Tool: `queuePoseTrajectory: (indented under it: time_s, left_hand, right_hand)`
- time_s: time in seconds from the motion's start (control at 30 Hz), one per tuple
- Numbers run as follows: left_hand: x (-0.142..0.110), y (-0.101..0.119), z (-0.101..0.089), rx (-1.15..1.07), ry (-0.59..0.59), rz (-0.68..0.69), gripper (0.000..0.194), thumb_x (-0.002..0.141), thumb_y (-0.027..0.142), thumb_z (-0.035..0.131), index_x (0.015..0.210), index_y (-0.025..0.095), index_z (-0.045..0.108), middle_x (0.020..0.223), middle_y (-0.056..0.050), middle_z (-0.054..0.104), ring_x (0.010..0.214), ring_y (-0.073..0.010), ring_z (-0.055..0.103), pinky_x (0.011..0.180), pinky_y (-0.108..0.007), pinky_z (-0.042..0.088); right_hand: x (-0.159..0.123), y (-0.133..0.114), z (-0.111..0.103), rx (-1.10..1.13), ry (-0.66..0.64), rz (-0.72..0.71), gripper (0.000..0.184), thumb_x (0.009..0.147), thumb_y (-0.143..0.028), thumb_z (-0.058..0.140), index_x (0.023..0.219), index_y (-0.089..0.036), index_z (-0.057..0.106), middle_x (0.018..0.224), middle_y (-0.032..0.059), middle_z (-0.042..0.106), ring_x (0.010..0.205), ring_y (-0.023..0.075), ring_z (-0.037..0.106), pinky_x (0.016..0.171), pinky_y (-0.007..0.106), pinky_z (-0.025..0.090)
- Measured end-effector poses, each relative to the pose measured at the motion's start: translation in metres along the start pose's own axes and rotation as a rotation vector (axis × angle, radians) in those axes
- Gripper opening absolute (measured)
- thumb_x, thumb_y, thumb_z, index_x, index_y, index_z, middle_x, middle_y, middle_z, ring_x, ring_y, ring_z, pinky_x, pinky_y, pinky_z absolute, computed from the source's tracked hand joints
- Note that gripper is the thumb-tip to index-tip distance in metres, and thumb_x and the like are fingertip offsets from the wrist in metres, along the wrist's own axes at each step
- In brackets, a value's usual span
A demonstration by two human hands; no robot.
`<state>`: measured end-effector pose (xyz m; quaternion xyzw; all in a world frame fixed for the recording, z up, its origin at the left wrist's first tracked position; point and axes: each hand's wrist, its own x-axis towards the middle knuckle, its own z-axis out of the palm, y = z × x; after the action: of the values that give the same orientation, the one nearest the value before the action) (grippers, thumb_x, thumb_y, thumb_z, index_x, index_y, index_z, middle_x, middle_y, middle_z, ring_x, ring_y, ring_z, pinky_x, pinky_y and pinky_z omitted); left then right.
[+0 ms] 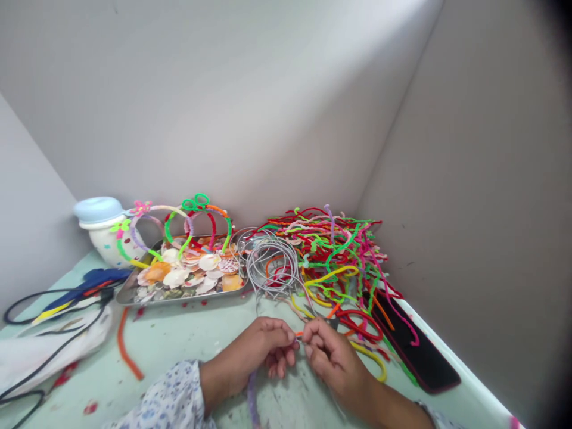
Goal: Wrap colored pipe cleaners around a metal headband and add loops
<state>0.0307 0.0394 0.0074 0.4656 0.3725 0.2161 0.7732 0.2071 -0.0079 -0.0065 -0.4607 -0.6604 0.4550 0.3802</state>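
My left hand point(257, 351) and my right hand point(333, 357) meet above the table, fingertips pinched close together. Between them shows a short orange bit of pipe cleaner point(299, 335), gripped from both sides. A purple fuzzy pipe cleaner point(253, 399) hangs down below my left hand; its upper end is hidden by the fingers. Just behind my right hand lie what look like scissors with red handles point(363, 325), partly covered by loose pipe cleaners. A coil of grey wire point(273, 267) rests beyond my hands.
A metal tray point(183, 302) of seashells point(208, 262) stands at the back left with several pipe-cleaner-wrapped hoops. Beside it is a white jar point(107, 241) with a blue lid. Right: a pile of pipe cleaners point(330, 244) and a black phone point(417, 351). Left: cables, plastic bag point(58, 351), orange strip point(124, 348).
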Motion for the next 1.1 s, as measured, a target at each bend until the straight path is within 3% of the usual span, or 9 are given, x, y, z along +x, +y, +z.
queuePoseTrajectory:
  time_s: [0.5,0.7,0.83,0.97,1.1]
  left_hand:
    - [0.001,-0.001,0.000,0.037,0.056,0.022,0.013,0.072,0.026,0.059,0.072,0.013,0.058,0.057,0.000,0.060,0.039,-0.0045,0.045,0.038,-0.015,0.027]
    - [0.002,-0.003,-0.003,0.018,0.005,0.047,0.029,0.079,0.041,0.056,0.071,0.013,0.056,0.061,-0.001,0.061,0.037,-0.0047,0.048,0.036,-0.015,0.029]
    - [0.003,-0.001,-0.003,-0.087,0.050,0.048,0.029,0.081,0.038,0.053,0.068,0.012,0.057,0.054,0.000,0.056,0.036,-0.0049,0.048,0.035,-0.015,0.029]
    - [0.005,-0.001,-0.006,-0.230,0.109,0.165,0.017,0.080,0.030,0.055,0.079,0.013,0.056,0.065,-0.002,0.063,0.044,-0.0068,0.054,0.041,-0.016,0.037]
    - [0.006,-0.002,-0.010,-0.231,0.178,0.292,0.016,0.082,0.028,0.058,0.082,0.013,0.055,0.073,-0.004,0.066,0.053,-0.0079,0.059,0.048,-0.016,0.041]
  right_hand:
    - [0.001,-0.003,0.001,-0.056,0.012,0.021,0.006,0.086,-0.025,0.045,0.083,-0.021,0.046,0.057,-0.0065,0.038,0.052,0.0106,0.034,0.049,0.022,0.029]
    - [0.000,0.006,-0.001,-0.082,0.100,-0.036,0.006,0.087,-0.027,0.047,0.086,-0.021,0.045,0.060,-0.0066,0.039,0.052,0.0103,0.034,0.049,0.022,0.028]
    - [0.002,0.009,0.002,-0.043,0.121,0.022,0.010,0.087,-0.030,0.048,0.091,-0.021,0.047,0.055,-0.0077,0.039,0.049,0.0107,0.036,0.047,0.022,0.029]
    - [0.004,0.011,0.003,0.070,0.283,0.098,0.017,0.090,-0.033,0.042,0.102,-0.021,0.046,0.054,-0.0075,0.044,0.046,0.0120,0.040,0.046,0.022,0.034]
    - [0.007,0.012,-0.002,0.077,0.456,0.119,0.023,0.090,-0.035,0.043,0.108,-0.021,0.046,0.058,-0.0051,0.053,0.049,0.0139,0.048,0.049,0.024,0.040]
